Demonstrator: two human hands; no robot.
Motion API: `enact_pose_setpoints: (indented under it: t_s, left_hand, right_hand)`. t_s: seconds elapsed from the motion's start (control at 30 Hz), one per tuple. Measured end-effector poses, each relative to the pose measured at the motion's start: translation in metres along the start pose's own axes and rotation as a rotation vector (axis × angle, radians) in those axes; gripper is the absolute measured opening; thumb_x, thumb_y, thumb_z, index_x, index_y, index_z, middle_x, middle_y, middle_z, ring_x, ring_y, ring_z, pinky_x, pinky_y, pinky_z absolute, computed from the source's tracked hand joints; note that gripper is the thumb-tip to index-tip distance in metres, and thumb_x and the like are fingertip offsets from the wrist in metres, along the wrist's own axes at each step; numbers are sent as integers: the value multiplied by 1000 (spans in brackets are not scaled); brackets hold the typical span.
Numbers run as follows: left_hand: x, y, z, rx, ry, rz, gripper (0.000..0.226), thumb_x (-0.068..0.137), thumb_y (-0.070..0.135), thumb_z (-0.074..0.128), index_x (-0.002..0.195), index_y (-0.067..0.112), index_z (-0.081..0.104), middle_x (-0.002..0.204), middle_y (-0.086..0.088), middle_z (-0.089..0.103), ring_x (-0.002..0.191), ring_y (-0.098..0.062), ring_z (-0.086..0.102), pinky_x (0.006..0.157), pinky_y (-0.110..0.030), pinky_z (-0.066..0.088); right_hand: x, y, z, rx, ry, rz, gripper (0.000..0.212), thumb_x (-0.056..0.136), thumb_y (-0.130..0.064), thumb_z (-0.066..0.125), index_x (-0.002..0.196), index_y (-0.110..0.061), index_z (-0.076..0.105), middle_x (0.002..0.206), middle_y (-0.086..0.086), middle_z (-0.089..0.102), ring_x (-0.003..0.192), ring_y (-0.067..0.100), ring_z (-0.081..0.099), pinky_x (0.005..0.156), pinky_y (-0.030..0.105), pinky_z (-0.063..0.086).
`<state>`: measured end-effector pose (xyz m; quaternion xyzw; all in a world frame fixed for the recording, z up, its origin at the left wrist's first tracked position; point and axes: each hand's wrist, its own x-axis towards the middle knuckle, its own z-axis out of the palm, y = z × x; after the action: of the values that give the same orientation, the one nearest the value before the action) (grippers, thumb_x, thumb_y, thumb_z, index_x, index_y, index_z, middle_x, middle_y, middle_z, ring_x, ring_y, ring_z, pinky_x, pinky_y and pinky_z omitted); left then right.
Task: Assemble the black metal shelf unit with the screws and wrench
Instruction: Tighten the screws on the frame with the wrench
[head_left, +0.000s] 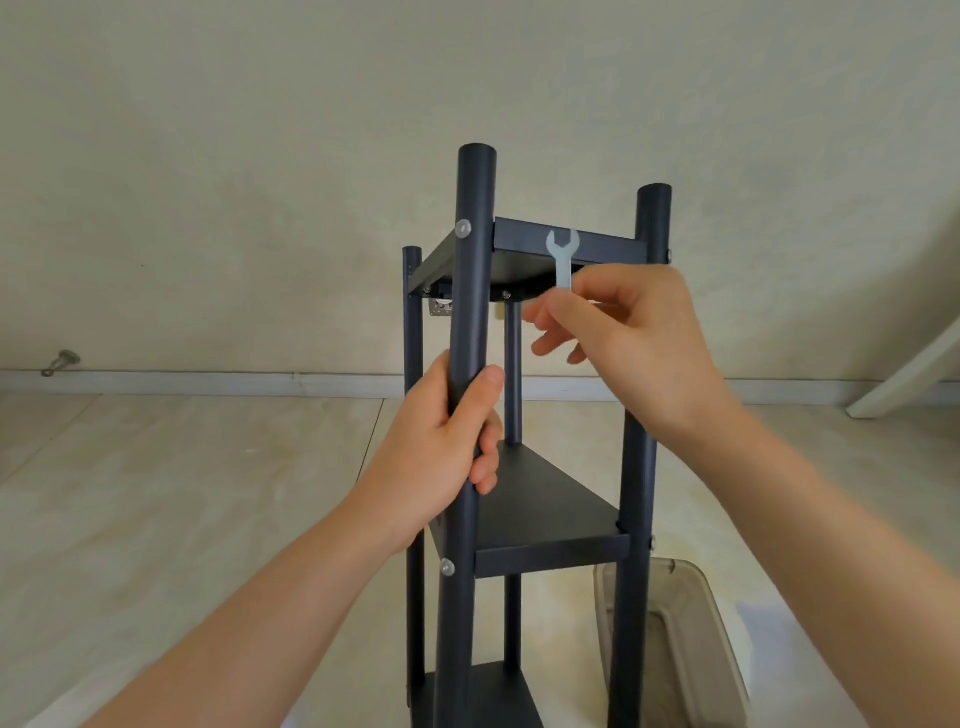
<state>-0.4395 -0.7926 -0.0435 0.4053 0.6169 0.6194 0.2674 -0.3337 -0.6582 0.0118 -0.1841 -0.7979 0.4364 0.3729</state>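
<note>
The black metal shelf unit (550, 519) stands upright in the middle, with round posts and three shelf plates one above the other. My left hand (447, 452) grips the near left post between the top and middle shelves. My right hand (618, 332) pinches the handle of a small flat silver wrench (563, 254), whose open jaw points up in front of the top shelf's front rail. Silver screw heads (463, 227) show on the near left post at the top shelf and at the middle shelf. A small screw (669, 254) sits on the near right post.
A translucent grey plastic bin (691, 639) lies on the floor at the lower right, behind the right post. The pale tiled floor (182, 493) meets a beige wall. A white slanted board (914, 369) leans at the far right. A small metal fitting (62, 361) sits at the wall's base, left.
</note>
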Motion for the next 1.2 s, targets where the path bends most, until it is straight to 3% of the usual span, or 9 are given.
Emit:
enact_pose_setpoints:
  t_s: [0.1, 0.2, 0.3, 0.43, 0.63, 0.83, 1.03, 1.2]
  left_hand:
    - [1, 0, 1, -11, -2, -8, 14, 103, 39, 50, 91, 37, 55, 57, -1, 49, 44, -15, 42, 48, -27, 46]
    - [1, 1, 3, -31, -14, -19, 30, 103, 40, 50, 74, 47, 57, 55, -1, 48, 42, -14, 41, 47, -27, 45]
    - [0, 2, 3, -44, -7, -18, 31, 97, 46, 53, 67, 49, 57, 54, -1, 47, 41, -14, 39, 46, -26, 44]
    - [0, 1, 1, -34, 8, -38, 36, 99, 47, 52, 63, 46, 56, 53, -1, 46, 42, -15, 38, 46, -26, 44]
    - [1, 0, -1, -2, 30, -69, 27, 100, 44, 51, 86, 21, 51, 57, -2, 50, 46, -17, 46, 50, -26, 48]
    - [5, 3, -4, 25, 33, -96, 30, 101, 39, 50, 94, 10, 48, 59, 0, 54, 45, -20, 51, 53, -26, 50]
    - [3, 3, -7, 18, -6, -103, 22, 100, 42, 51, 89, 23, 50, 60, -1, 51, 45, -20, 50, 52, -27, 50]
    - [2, 2, -8, 31, -20, -101, 22, 97, 48, 52, 81, 33, 53, 61, 1, 52, 46, -21, 55, 55, -27, 53]
  right_hand:
    - [-3, 8, 5, -130, -26, 43, 23, 94, -17, 58, 75, -15, 72, 87, -6, 68, 70, 8, 70, 64, 25, 52]
    - [-1, 12, 8, -186, -113, 128, 24, 94, -20, 57, 75, -20, 73, 95, -3, 63, 83, 12, 66, 73, 32, 52]
    - [2, 10, 8, -126, -154, 203, 27, 94, -22, 56, 75, -20, 74, 73, 6, 64, 69, 10, 58, 63, 33, 51]
    - [9, 5, 11, -69, -168, 258, 29, 94, -20, 57, 69, -16, 72, 58, -1, 54, 58, 11, 51, 57, 26, 49]
    - [18, -2, 22, 23, -119, 210, 34, 94, -19, 57, 61, -16, 65, 61, 12, 42, 56, 20, 37, 59, 31, 36]
    - [23, -2, 31, 63, -29, 174, 32, 95, -19, 58, 66, -14, 70, 47, -1, 39, 50, 15, 35, 54, 22, 34]
    - [26, -3, 28, 31, -64, 125, 34, 95, -19, 59, 63, -17, 69, 50, 5, 38, 48, 14, 32, 49, 17, 33]
    - [26, 0, 30, -35, -78, 127, 29, 94, -15, 58, 70, -7, 72, 37, -10, 32, 40, 9, 28, 44, 14, 30]
